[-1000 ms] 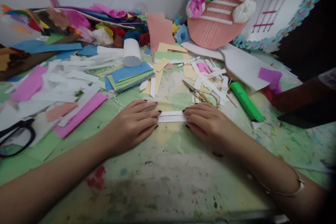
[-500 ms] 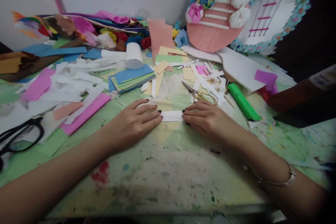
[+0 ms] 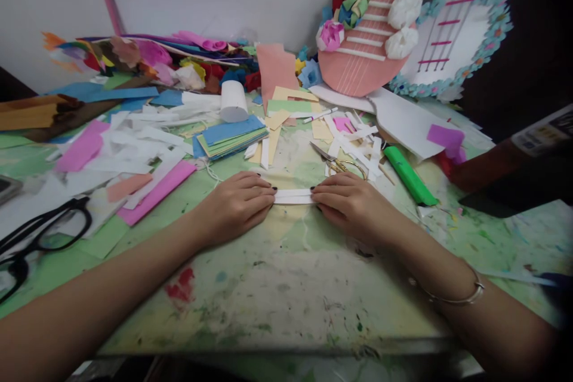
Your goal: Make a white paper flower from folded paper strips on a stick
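A folded strip of white paper (image 3: 293, 196) lies flat on the table, with a fold line along its length. My left hand (image 3: 239, 206) is closed over its left end, fingertips pressing down on it. At the other end, my right hand (image 3: 353, 203) grips the strip the same way, the thumb mostly hidden beneath the fingers. Both ends of the paper are covered by my fingers. Just beyond my right hand rest gold-handled scissors (image 3: 331, 160). A stack of blue, green and yellow paper (image 3: 230, 138) sits beyond my left hand.
Black-framed glasses (image 3: 67, 224) and white paper scraps (image 3: 120, 146) lie at left. A white paper roll (image 3: 233, 101) stands behind the stack. To the right are a green wrapped bar (image 3: 409, 174) and a dark box (image 3: 514, 161). A pink paper guitar (image 3: 362, 71) leans at the back.
The view has shifted slightly left. Between my hands the strip looks a little narrower and flatter, and my right fingers are curled in slightly more. Both hands stay at its ends.
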The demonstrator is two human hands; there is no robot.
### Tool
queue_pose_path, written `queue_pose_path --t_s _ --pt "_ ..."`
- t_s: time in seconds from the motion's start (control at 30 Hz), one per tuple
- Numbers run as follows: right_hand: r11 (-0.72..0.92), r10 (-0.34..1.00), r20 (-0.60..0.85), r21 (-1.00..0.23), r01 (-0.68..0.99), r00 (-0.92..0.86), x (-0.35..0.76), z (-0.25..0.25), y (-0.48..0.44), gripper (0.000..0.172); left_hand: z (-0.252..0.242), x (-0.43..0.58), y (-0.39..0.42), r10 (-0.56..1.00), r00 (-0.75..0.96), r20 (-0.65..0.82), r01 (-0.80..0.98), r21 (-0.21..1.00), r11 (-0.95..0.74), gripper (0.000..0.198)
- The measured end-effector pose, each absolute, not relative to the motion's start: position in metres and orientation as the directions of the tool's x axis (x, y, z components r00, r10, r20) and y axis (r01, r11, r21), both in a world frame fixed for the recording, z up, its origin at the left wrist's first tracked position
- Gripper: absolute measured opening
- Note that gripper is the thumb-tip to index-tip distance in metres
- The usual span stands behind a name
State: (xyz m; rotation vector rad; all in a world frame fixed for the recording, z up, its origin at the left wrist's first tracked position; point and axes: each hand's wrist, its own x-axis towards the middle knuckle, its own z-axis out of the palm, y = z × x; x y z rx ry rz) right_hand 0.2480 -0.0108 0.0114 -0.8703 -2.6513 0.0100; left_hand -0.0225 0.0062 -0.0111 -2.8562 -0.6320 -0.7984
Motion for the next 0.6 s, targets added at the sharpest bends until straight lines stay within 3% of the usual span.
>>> queue_pose_path --t_s 0.13,0.3,0.5,0.6 --pt "0.803 0.578 0.365 -0.099 0.587 -0.730 0.249 0.006 -0.009 0.023 -0.013 -0.024 0.007 0.396 0.748 0.533 0.421 0.081 -0.904 0.014" --pt "0.796 0.569 0.426 -0.071 0.601 -0.703 0.249 0.001 -0.008 0.029 -0.014 -0.025 0.007 0.395 0.747 0.535 0.427 0.069 -0.902 0.015" --pt "0.748 0.647 0.438 -0.205 0.632 -0.624 0.252 -0.004 -0.006 0.032 -0.013 -0.024 0.007 0.395 0.754 0.526 0.442 0.039 -0.896 0.026" --pt "0.761 0.644 0.428 -0.273 0.589 -0.634 0.253 -0.004 -0.005 0.027 -0.013 -0.025 0.007 0.388 0.761 0.519 0.432 0.041 -0.901 0.022"
